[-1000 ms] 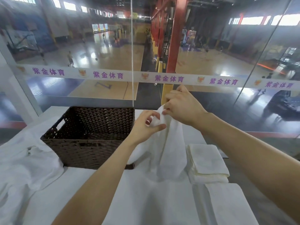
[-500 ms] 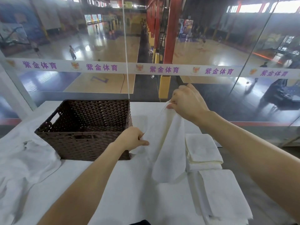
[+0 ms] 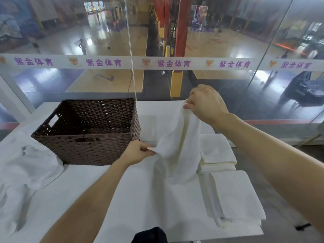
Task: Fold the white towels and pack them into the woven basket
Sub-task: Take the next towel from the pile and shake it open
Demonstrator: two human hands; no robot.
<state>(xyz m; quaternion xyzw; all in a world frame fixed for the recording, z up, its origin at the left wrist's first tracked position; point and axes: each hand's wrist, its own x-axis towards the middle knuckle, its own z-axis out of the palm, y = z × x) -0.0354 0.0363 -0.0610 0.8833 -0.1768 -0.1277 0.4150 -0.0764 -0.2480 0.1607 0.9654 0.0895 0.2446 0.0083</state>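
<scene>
1. Head view, nearest edge first: the white-covered table [image 3: 108,199] carried a flat pile of folded towels [image 3: 235,199] at the person's right. I judged they were kept within reach so finished ones could wait together for packing. A loose heap of white cloth [image 3: 29,165] lay rumpled at the left.
2. Further in, the left hand [image 3: 138,151] sat low, just above the tabletop, with thumb and curled fingers pinching one lower corner of the white towel [image 3: 178,151].
3. That towel hung slack between both hands, its bottom sagging onto the table. A smaller folded stack [image 3: 217,151] sat just to its right.
4. Higher and further back, the right hand [image 3: 206,102] was up in the air, fingertips nipped on the towel's top corner. Held by two corners like this, the cloth could be drawn out to find its edges, so I took it for the start of a fold.
5. The woven basket [image 3: 87,130] stood close beyond the left hand with its mouth open. As far as I could see inside, it held no towel, so packing looked not yet begun.
6. Behind it all rose the glass wall [image 3: 228,88] with a lettered band [image 3: 173,64] across it, and a sports court lay beyond.
</scene>
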